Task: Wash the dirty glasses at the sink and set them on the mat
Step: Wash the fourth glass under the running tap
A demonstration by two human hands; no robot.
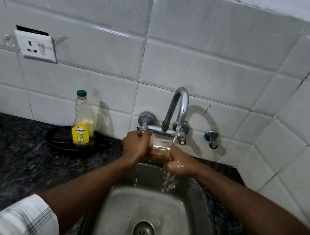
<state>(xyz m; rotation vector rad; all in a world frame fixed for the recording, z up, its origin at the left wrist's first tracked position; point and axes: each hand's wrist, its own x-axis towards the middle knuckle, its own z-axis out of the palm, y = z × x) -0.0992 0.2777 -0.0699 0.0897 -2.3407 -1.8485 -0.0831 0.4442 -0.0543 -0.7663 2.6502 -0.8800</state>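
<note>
Glass (160, 148): count one, clear, long axis near vertical, mouth up, held over back edge of sink (127, 212). It lies between the hands: left hand (136, 146) curled round its left side, right hand (179, 165) wrapped on its lower right, wet. Stream from tap (183, 109) strikes the right rim; right hand nearer the water. Detergent bottle (84, 123): one, well left. Mat not identified

Domestic kitchen. Evidence: steel sink (157, 212) set in dark stone desk (16, 158), wall-mounted tap (179, 108), white tiled wall (207, 55), dish-soap bottle (83, 121) at the desk's rear edge.
</note>
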